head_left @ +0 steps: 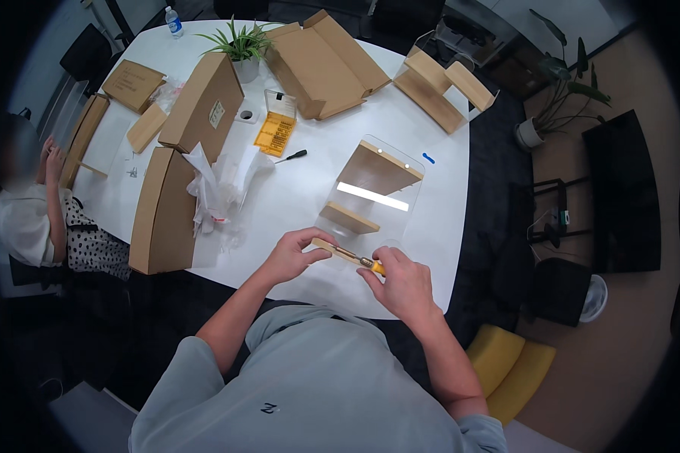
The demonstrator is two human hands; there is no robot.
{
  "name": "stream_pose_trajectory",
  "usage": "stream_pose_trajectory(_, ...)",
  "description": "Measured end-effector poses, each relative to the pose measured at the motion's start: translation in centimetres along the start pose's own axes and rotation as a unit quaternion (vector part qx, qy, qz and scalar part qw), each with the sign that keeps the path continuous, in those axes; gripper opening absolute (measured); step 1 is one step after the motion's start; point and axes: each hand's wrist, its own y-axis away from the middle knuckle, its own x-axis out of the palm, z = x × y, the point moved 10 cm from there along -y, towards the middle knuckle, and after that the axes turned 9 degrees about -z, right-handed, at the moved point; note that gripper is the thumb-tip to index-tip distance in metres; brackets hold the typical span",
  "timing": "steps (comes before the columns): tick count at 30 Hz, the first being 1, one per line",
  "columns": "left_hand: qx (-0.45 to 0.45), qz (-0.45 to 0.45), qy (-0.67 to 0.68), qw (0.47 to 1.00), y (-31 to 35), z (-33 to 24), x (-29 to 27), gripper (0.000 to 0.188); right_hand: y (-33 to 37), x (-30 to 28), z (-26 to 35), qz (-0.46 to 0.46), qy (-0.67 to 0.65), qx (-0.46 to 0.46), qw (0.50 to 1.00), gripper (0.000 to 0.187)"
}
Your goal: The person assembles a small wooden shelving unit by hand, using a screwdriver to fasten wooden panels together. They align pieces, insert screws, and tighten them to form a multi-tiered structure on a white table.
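My right hand [402, 283] is closed round the yellow handle of a screwdriver [366, 262], whose shaft points left toward my other hand. With thumb and fingers, my left hand [295, 255] grips the end of a narrow wooden board [323, 244] at the table's near edge. The screwdriver's tip lies along this board by my left fingertips; I cannot tell whether a screw is there. Just beyond my hands lies a clear plastic panel [412, 200] with rounded corners. A wider wooden board [381, 167] and a shorter wooden board [349, 217] stand against it.
Cardboard boxes [208, 102] and crumpled plastic wrap [208, 189] stand left on the white table [295, 204]. An orange bit case [276, 134] and black screwdriver [292, 156] lie mid-table. A wood-and-clear shelf [434, 94] stands far right. Another person [34, 204] sits left.
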Motion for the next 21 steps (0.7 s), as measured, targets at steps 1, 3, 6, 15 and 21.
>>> stream_pose_trajectory(1, 0.003, 0.001, 0.001, 1.0, 0.01, -0.1, 0.02, 0.022, -0.03, -0.28, 0.42, -0.003, -0.016, -0.014, 1.0, 0.016)
stream_pose_trajectory(3, 0.008, 0.002, 0.004, 1.0, 0.01, -0.27, 0.05, 0.022, -0.1, -0.89, 1.09, -0.008, -0.047, -0.043, 0.998, 0.017)
stream_pose_trajectory(6, 0.013, 0.006, 0.014, 1.0, -0.07, 0.09, 0.01, 0.022, 0.34, -0.44, 1.0, -0.005, -0.041, -0.08, 0.996, 0.018)
stream_pose_trajectory(15, 0.026, 0.005, 0.0, 1.0, -0.06, 0.26, 0.39, 0.023, 0.24, -0.41, 1.33, -0.048, 0.008, -0.108, 0.993, 0.017)
stream_pose_trajectory(21, 0.018, 0.001, 0.008, 1.0, 0.0, 0.17, 0.38, 0.022, 0.34, -0.26, 1.4, -0.066, 0.021, -0.119, 0.991, 0.02)
